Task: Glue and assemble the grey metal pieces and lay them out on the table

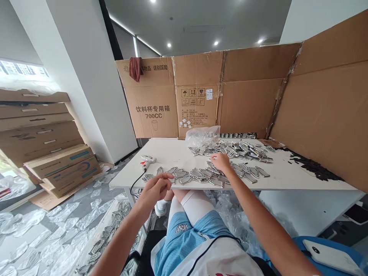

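Note:
My left hand [157, 188] is at the table's front edge, beside the near row of small silver metal pieces [198, 174], oblong and frame-like. Its fingers are curled, the index finger pointing right; whatever they may hold is too small to make out. Further right, my right hand [220, 161] reaches over the white table [172, 151], between that near row and a bigger heap of metal pieces [244, 150] behind. The right fingers are bent together at their tips, and I cannot see clearly what is between them.
A white and red glue gun [147, 161] with a black cord lies at the table's left. A clear plastic bag [202, 136] rests behind the heap. Black strips [316, 166] lie at right. Cardboard walls [250, 92] surround the back. Plastic wrappers [66, 226] litter the floor.

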